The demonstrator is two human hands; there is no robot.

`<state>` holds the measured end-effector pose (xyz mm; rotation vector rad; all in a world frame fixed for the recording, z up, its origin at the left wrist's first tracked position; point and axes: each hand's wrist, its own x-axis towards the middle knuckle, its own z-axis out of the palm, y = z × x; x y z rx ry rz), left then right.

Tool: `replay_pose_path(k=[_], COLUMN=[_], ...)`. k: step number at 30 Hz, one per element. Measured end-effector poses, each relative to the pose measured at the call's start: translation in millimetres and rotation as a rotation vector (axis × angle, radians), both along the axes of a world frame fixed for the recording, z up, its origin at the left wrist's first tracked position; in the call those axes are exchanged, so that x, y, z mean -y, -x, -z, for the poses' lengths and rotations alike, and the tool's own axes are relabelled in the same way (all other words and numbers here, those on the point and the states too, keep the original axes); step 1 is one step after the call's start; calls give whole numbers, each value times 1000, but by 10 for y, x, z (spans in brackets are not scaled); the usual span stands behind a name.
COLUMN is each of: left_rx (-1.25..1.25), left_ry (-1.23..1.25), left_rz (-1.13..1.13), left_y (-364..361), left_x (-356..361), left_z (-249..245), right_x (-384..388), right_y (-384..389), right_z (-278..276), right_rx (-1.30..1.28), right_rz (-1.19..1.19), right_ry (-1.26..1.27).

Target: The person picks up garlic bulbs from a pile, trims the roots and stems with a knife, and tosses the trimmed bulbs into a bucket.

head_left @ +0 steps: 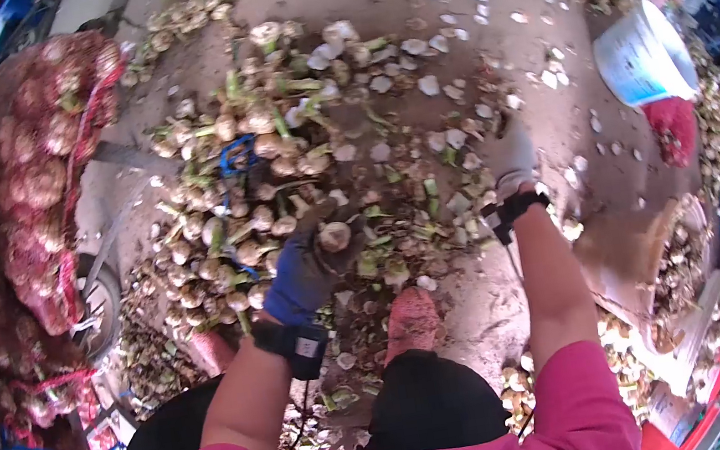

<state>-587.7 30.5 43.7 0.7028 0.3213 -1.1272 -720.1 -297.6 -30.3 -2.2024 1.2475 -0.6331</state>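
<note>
My left hand (314,254), in a blue and dark glove, is closed around a garlic bulb (336,237) whose pale, round end faces up. It is over the near right side of a heap of garlic bulbs with cut stems (271,145). Stretched forward to the right is my right hand (512,153), in a whitish glove. It is low over the floor beside scattered pale garlic pieces (428,85). Its fingers are blurred and dark at the tips, so what they hold, if anything, does not show. Green stem trimmings (431,196) lie between my hands.
Red mesh sacks of garlic (37,187) are stacked at the left, by a small wheel (103,307). A white bucket (642,56) stands at the right above a red mesh bundle (673,130). More garlic (719,110) lies along the right edge. My pinkish shoe (411,319) is close to the trimmings.
</note>
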Motion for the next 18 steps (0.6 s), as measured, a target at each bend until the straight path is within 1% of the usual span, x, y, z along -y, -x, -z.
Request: replay_pose_path(k=[1, 2, 4, 5, 8, 9, 10, 11, 12, 13, 14, 15, 17, 18], left_rx=[56, 61, 61, 62, 108, 70, 49, 27, 4, 280, 553, 821, 943, 749], left_ry=[29, 40, 61, 46, 36, 49, 5, -35, -71, -122, -202, -249, -176, -126], left_rz=[43, 50, 70, 88, 113, 102, 106, 112, 117, 177, 216, 316, 470, 465], left_y=[-14, -38, -94, -137, -171, -166, -184, -205, -197, -98, -4, 36, 47, 79], left_x=[-15, -16, -19, -51, -105, -124, -158, -189, -196, -212, -225, -241, -195, -158], left_z=[-43, -109, -220, -194, -241, -213, -150, -81, -10, -10, -8, -74, -110, -224], right_x=[65, 189, 290, 262, 63, -64, -145, -255, -474, -697, -957, -1210, -1509, -1512], right_y=[-148, -240, -364, -436, -513, -554, -564, -548, -503, -463, -363, -170, 298, 571], right_z=[-79, 89, 294, 365, 279, 166, 92, 340, 341, 331, -4, 2, -432, -616], right_rx=[-177, -200, -345, -330, -324, -339, -351, -164, 19, 200, 97, 214, 8, -77], right_rz=[42, 66, 35, 9, -53, -71, -84, -126, -134, -116, -237, -309, -369, -340], right_ry=[-77, -62, -48, -96, -209, -224, -233, -208, -430, -648, -609, -719, -489, -492])
